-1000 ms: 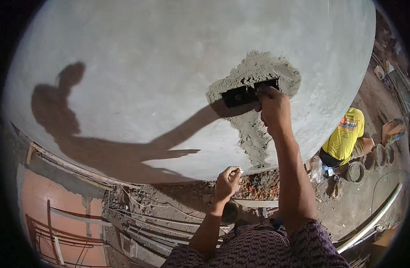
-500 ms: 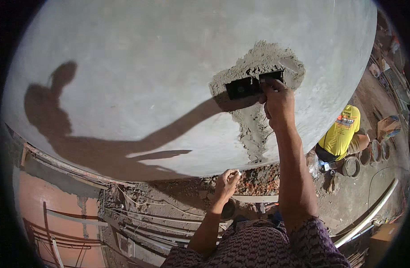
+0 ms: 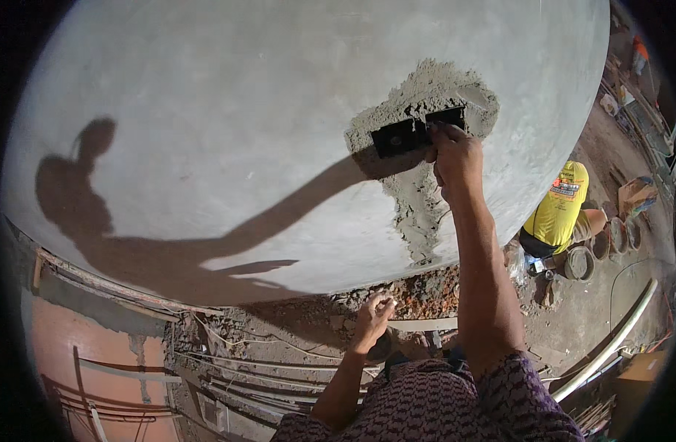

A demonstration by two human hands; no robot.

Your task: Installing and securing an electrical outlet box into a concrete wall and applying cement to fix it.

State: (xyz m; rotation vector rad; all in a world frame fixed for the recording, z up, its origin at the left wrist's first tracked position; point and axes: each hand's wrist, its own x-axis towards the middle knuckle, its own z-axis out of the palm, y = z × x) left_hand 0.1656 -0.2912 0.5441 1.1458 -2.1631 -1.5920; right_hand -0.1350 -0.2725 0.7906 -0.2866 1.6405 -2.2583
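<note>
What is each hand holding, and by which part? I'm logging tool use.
Right hand presses the black box at its right edge; whether it grips is unclear. Left hand holds nothing visible.

The plastered wall (image 3: pixel 205 110) looks smooth and matt; the fresh mortar patch (image 3: pixel 426 96) is rough, the black box (image 3: pixel 415 132) possibly plastic.

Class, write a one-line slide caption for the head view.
Right hand presses a black box into wet mortar on a grey wall.
</note>
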